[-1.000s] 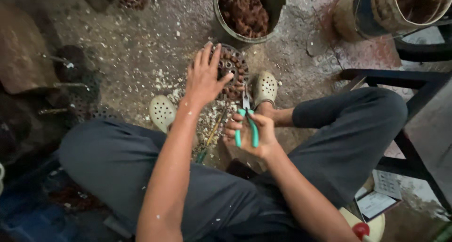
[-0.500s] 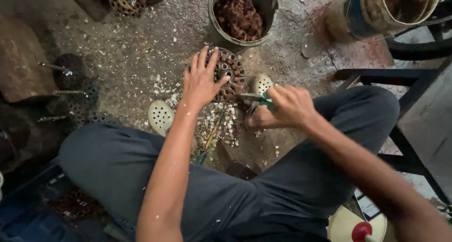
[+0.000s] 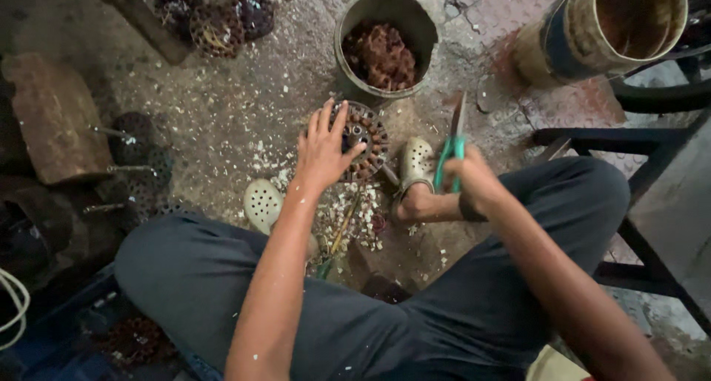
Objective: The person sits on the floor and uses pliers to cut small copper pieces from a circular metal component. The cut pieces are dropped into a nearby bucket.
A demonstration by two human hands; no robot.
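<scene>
On the chip-strewn concrete floor (image 3: 222, 122), the left hand (image 3: 322, 150) lies spread on the round perforated disc (image 3: 364, 140) between the feet while the right hand (image 3: 470, 179) grips green-handled pliers (image 3: 449, 150), whose tip could slip and nick those fingers (image 3: 333, 122).

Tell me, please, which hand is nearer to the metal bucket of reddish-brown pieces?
Left. The left hand rests on the round perforated disc just below the metal bucket; the right hand, gripping green-handled scissors, sits farther down and to the right.

dusty concrete floor (image 3: 222, 107), white chips (image 3: 348, 211), metal bucket (image 3: 385, 40), round perforated disc (image 3: 363, 140), wooden block (image 3: 55, 118)
</scene>
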